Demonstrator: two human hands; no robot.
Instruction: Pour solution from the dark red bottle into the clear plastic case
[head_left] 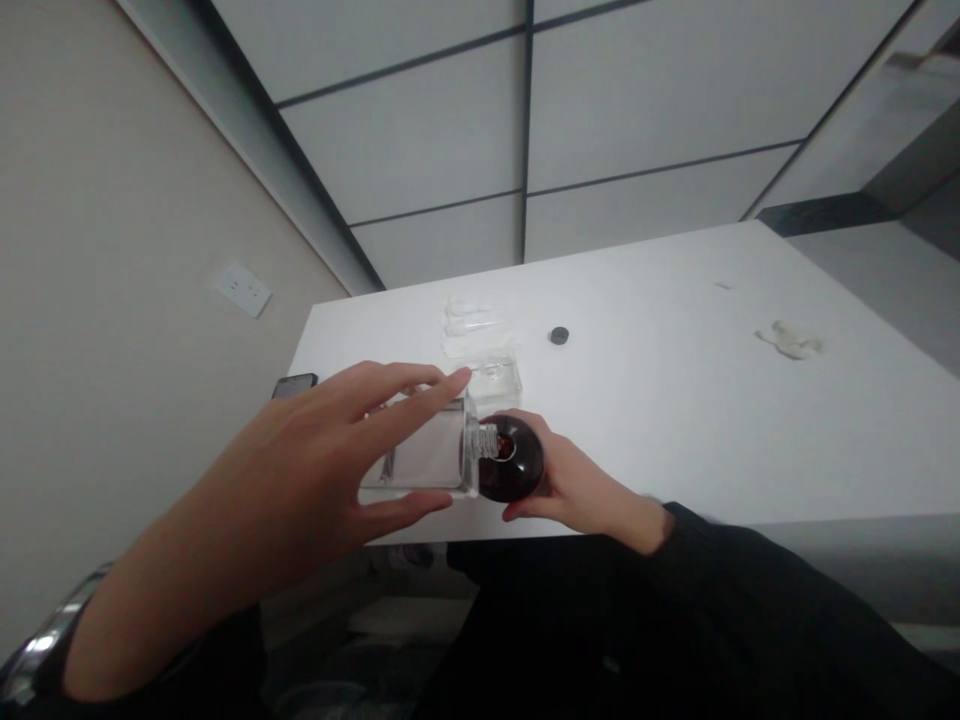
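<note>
My left hand (337, 450) is wrapped round a clear square glass bottle (427, 452), which lies tipped on its side in the air. Its threaded neck points right and meets the mouth of a round dark brown bottle (514, 470). That brown bottle is in my right hand (574, 480), whose fingers curl round its far side. Behind the two bottles, a clear rectangular container (499, 380) rests on the white table. Whether liquid runs between the bottles is too small to tell.
On the white table (660, 420) are a small dark cap (559, 336), clear slender plastic items (471, 322) and a crumpled whitish piece (795, 341). A phone (294, 385) sits at the left edge. A wall with a socket (244, 289) rises at left, panelled doors behind.
</note>
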